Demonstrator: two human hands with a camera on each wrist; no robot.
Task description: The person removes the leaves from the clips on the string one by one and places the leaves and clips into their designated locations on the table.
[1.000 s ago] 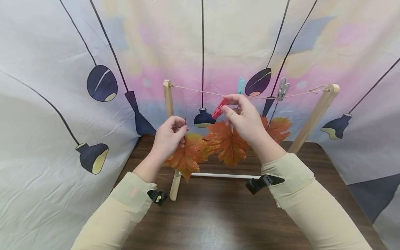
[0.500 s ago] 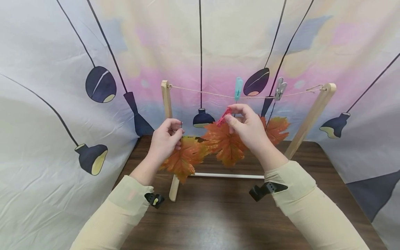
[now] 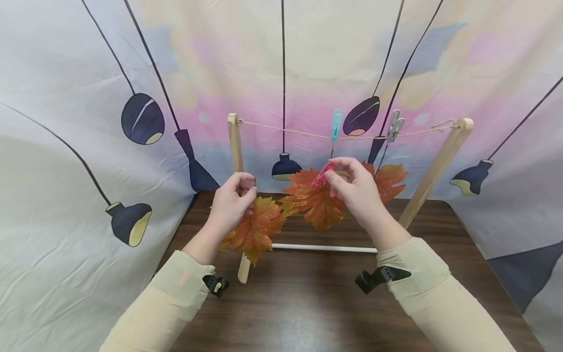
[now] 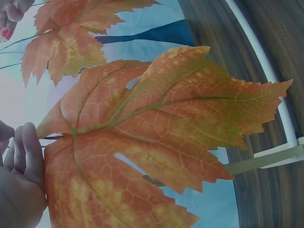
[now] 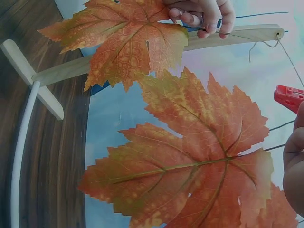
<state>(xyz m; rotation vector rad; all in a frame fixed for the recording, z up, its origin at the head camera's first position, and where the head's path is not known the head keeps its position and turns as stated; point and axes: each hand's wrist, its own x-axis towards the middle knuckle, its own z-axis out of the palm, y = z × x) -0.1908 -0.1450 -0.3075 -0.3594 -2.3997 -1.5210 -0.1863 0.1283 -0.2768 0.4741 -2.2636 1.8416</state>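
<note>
Forearms point(image 3: 433, 293) slant inward, left hand point(image 3: 230, 198) pinching leaf stem point(image 4: 54, 137), right hand point(image 3: 358, 188) clothespin point(image 3: 323, 175).

Left hand point(image 4: 21, 185), fingers pinching the thin dark stem point(image 4: 53, 137) of a big orange leaf point(image 4: 156, 114) (veins clear, edges jagged). Second leaf point(image 4: 71, 42) to its right in the scene, right hand point(image 4: 14, 12) with red clip point(image 4: 5, 33) near it, both cropped. Pale backdrop point(image 4: 213, 204) on the far side. Leaf tip overlaps white rod point(image 4: 257, 42); wooden post point(image 4: 266, 159) partly behind the leaf, brown worktop point(image 4: 259, 199) under the rod.
</note>
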